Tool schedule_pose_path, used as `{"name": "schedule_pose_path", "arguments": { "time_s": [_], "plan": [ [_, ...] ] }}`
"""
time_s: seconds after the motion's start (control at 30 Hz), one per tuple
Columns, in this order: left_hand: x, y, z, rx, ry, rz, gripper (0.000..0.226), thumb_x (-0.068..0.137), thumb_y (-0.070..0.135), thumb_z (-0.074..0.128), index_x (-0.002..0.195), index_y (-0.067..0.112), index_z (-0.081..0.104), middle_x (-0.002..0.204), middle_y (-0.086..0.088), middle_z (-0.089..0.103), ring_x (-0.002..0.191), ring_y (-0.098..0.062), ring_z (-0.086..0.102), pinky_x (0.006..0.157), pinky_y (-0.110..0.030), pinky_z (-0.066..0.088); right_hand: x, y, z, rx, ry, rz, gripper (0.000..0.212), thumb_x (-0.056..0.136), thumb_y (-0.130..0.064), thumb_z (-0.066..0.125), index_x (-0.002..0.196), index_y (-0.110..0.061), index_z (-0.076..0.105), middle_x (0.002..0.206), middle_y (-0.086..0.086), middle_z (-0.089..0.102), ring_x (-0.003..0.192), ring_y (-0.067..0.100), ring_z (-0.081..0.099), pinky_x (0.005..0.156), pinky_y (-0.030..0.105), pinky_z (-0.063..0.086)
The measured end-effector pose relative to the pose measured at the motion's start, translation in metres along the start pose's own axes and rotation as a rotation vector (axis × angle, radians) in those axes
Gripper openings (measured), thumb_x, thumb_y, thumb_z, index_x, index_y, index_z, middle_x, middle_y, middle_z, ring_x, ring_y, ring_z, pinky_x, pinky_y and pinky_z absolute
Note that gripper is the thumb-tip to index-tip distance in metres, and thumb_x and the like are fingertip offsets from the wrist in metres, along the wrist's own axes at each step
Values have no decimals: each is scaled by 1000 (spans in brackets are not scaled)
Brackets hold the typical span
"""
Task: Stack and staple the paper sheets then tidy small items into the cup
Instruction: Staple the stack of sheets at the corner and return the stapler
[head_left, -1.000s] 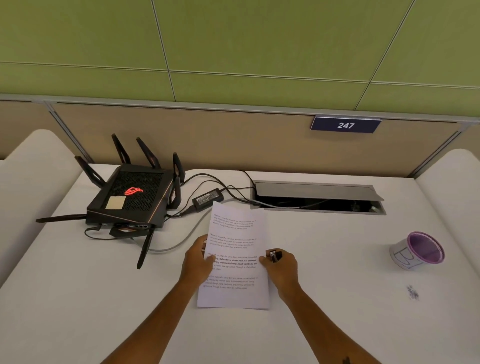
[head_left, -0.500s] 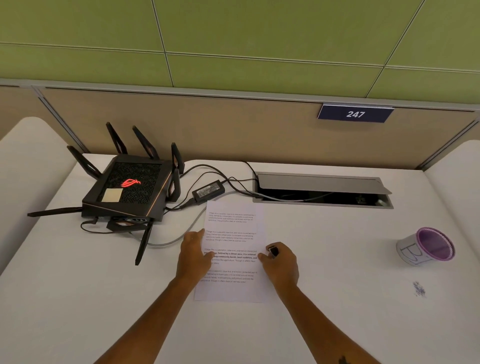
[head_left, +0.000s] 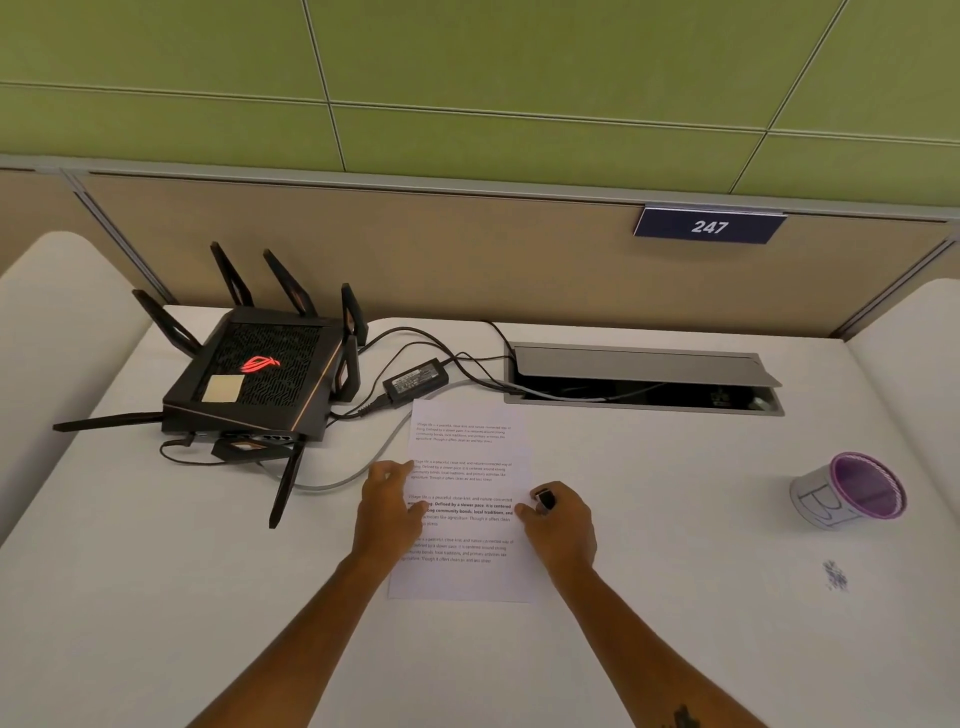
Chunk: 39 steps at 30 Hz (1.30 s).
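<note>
We see a white printed paper sheet (head_left: 467, 499) lying flat on the white counter (head_left: 649, 623), its long side running away from us and four blocks of small black text down its face; whether more than one sheet lies there we cannot tell. The left hand (head_left: 387, 512) rests palm-down on the sheet's left edge, fingers loosely spread and holding nothing. The right hand (head_left: 561, 527) sits at the sheet's right edge, curled closed around a small black stapler-like object (head_left: 544, 501) — only its dark top pokes out above the knuckles, so we cannot make out its full shape.

Well to the right stands a white paper cup with a purple rim (head_left: 852, 493), tilted toward us so its purple inside shows, black marker strokes on its side. Near it, closer to us, a small cluster of tiny dark items (head_left: 836, 576) lies on the counter, too small to identify.

At the far left sits a black router with angled antennas (head_left: 260, 379), a red logo glowing on top and a yellow sticky note (head_left: 223, 388) beside it. A black power adapter (head_left: 414, 376) and its cables run to an open grey cable hatch (head_left: 644, 374) — set into the counter behind the sheet.
</note>
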<state>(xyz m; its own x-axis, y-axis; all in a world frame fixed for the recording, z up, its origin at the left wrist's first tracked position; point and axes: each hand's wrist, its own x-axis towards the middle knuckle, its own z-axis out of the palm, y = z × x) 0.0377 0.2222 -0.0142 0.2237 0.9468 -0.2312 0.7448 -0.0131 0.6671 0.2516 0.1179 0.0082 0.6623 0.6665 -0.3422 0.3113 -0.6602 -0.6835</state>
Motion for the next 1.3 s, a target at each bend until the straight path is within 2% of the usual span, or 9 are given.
{"name": "schedule_pose_path", "arguments": {
  "time_s": [0.27, 0.37, 0.47, 0.6, 0.73, 0.83, 1.0, 1.13, 1.3],
  "plan": [
    [-2, -1, -2, -22, 18, 12, 64, 94, 24, 74, 151, 18, 45, 144, -7, 46, 118, -27, 61, 90, -40, 64, 3, 6, -5, 136, -47, 4, 24, 85, -33, 75, 105, -25, 65, 102, -8, 68, 92, 14, 65, 80, 30, 55],
    [-12, -5, 0, -8, 67, 63, 64, 95, 28, 73, 151, 18, 44, 145, -7, 50, 127, -28, 57, 97, -43, 60, 3, 11, -15, 200, -104, -29, 23, 87, -29, 73, 106, -27, 62, 102, -12, 64, 97, 14, 64, 83, 27, 51],
    [-25, -8, 4, 6, 104, 116, 64, 94, 35, 73, 150, 18, 47, 143, -5, 55, 128, -26, 54, 99, -44, 57, 8, 20, -28, 172, -185, -77, 38, 89, -25, 71, 124, -25, 56, 117, -9, 59, 108, 13, 60, 91, 25, 46],
    [-45, -11, 11, 25, 139, 196, 62, 93, 43, 71, 146, 20, 49, 137, -3, 61, 120, -22, 56, 98, -47, 56, 19, 37, -51, -31, -272, -212, 48, 97, -18, 63, 141, -17, 44, 132, -3, 45, 120, 15, 50, 102, 23, 38],
    [-65, -8, 23, 97, 167, 232, 66, 90, 54, 61, 146, 22, 49, 141, -4, 59, 120, -24, 55, 100, -51, 49, 34, 56, -77, -207, -291, -329, 50, 94, -15, 66, 140, -20, 48, 128, -4, 47, 112, 11, 52, 100, 24, 42],
    [-79, -2, 37, 112, 164, 237, 70, 91, 63, 54, 148, 23, 47, 148, -4, 55, 130, -26, 52, 107, -54, 43, 47, 71, -97, -334, -264, -416, 51, 91, -13, 67, 139, -21, 49, 124, -4, 47, 111, 17, 59, 94, 27, 48],
    [-103, 7, 67, 167, 116, 281, 86, 93, 79, 27, 155, 22, 39, 162, -3, 41, 149, -28, 36, 120, -56, 28, 74, 83, -132, -429, -167, -498, 52, 89, -7, 69, 138, -16, 53, 124, 0, 51, 105, 20, 63, 89, 28, 52],
    [-117, 19, 90, 197, 84, 280, 85, 94, 79, 27, 156, 22, 37, 165, -3, 36, 152, -28, 31, 123, -59, 22, 99, 87, -157, -454, -98, -495, 48, 83, -8, 75, 128, -16, 61, 119, 1, 56, 98, 23, 65, 80, 28, 52],
    [-124, 36, 115, 222, 66, 272, 79, 94, 68, 40, 158, 21, 35, 169, -3, 30, 155, -25, 25, 124, -57, 18, 130, 93, -179, -468, -55, -512, 45, 79, -11, 80, 121, -18, 67, 112, -1, 63, 97, 21, 65, 76, 25, 48]
  ]
}}
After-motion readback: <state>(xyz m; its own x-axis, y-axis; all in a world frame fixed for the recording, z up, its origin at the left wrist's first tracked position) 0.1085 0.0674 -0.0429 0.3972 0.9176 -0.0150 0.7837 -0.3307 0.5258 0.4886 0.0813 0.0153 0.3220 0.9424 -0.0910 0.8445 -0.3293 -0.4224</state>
